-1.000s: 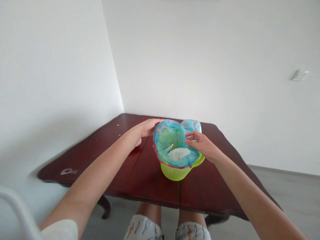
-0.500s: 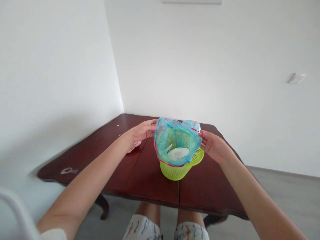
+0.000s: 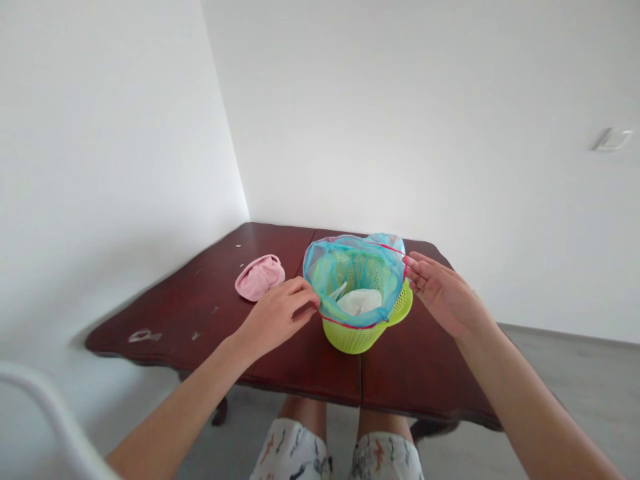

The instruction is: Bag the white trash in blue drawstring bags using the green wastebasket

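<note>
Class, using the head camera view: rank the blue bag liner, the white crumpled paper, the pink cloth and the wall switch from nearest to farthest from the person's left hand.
From the left hand:
1. Blue bag liner, touching its fingertips, just right.
2. White crumpled paper, inside the green basket.
3. Pink cloth, on the table, behind the hand.
4. Wall switch, far right wall.

Bright, even daylight, soft shadows, edges stretched

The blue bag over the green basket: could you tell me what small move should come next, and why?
Probably draw the near-left edge of the blue bag further down over the rim of the green basket. The left hand pinches that edge while the right hand steadies the far side with open fingers, and the bag's hem sits unevenly, lower at the front than at the back.
</note>
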Demonstrator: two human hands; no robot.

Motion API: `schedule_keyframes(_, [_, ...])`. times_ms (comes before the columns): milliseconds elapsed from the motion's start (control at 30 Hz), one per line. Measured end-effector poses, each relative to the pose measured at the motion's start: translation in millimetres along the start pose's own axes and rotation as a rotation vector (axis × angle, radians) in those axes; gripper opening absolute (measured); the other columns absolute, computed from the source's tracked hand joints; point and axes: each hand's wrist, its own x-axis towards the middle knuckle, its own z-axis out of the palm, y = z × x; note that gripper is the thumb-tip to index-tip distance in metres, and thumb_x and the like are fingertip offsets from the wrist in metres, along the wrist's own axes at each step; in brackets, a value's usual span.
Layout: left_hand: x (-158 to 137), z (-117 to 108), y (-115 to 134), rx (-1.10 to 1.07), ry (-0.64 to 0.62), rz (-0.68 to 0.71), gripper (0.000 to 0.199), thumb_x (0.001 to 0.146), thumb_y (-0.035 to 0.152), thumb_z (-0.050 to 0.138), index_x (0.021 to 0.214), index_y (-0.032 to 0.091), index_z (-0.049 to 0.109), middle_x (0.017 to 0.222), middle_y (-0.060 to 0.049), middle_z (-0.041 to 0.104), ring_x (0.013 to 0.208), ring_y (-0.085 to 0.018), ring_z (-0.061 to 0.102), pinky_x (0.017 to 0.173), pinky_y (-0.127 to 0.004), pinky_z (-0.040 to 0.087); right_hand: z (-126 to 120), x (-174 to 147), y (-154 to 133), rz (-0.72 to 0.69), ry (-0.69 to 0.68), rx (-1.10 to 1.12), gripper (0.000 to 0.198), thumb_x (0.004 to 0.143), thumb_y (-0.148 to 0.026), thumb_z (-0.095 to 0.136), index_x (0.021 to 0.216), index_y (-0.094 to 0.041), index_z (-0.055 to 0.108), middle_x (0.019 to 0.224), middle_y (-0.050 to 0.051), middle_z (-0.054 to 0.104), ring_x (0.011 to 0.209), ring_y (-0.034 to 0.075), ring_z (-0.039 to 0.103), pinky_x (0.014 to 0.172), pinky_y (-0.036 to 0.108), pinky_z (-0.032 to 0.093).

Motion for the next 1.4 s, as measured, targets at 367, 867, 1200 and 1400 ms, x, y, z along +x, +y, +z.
schedule_keyframes(367, [9.9, -21.6, 3.2, 0.129, 0.072, -0.042, 0.017, 0.121, 0.032, 0.066, 0.117, 0.024, 0.081, 0.105, -0.004, 0.087, 0.094, -0.024, 0.081, 0.088, -0.038, 0.058, 11.8, -4.5, -10.3, 0.190, -0.171, -0.303, 0.057, 0.084, -0.063, 0.107, 0.116, -0.021, 0.085, 0.082, -0.002, 0.071, 0.059, 0.008, 0.046, 0.049, 0.022, 0.033])
schedule_keyframes(867, [41.4, -13.9, -1.0, -0.404, 0.318, -0.304, 0.034, 0.116, 0.055, 0.074, 0.121, 0.022, 0.081, 0.115, -0.010, 0.089, 0.089, -0.021, 0.080, 0.072, -0.029, 0.058, 27.5, 55.5, 16.5, 0.036, -0.148, -0.737, 0.039, 0.079, -0.044, 0.100, 0.106, -0.024, 0.080, 0.069, -0.002, 0.071, 0.059, 0.015, 0.058, 0.055, 0.028, 0.045])
schedule_keyframes(1200, [86.2, -24.3, -15.2, -0.702, 0.623, -0.434, 0.043, 0.107, 0.064, 0.084, 0.107, 0.021, 0.075, 0.103, -0.007, 0.087, 0.075, -0.016, 0.075, 0.068, -0.025, 0.056, 13.2, 50.3, -6.9, -0.215, 0.169, -0.109, 0.058, 0.061, -0.040, 0.112, 0.102, -0.026, 0.075, 0.080, -0.005, 0.072, 0.066, 0.010, 0.065, 0.057, 0.020, 0.054])
schedule_keyframes(1400, [103.0, -10.3, -24.6, -0.864, 0.729, -0.341, 0.055, 0.099, 0.069, 0.094, 0.121, 0.022, 0.076, 0.129, -0.013, 0.091, 0.099, -0.020, 0.086, 0.082, -0.029, 0.066, 8.4, 44.7, -10.9, -0.321, 0.344, -0.025, 0.040, 0.065, -0.014, 0.099, 0.091, -0.025, 0.070, 0.081, -0.004, 0.074, 0.076, 0.013, 0.075, 0.073, 0.023, 0.070])
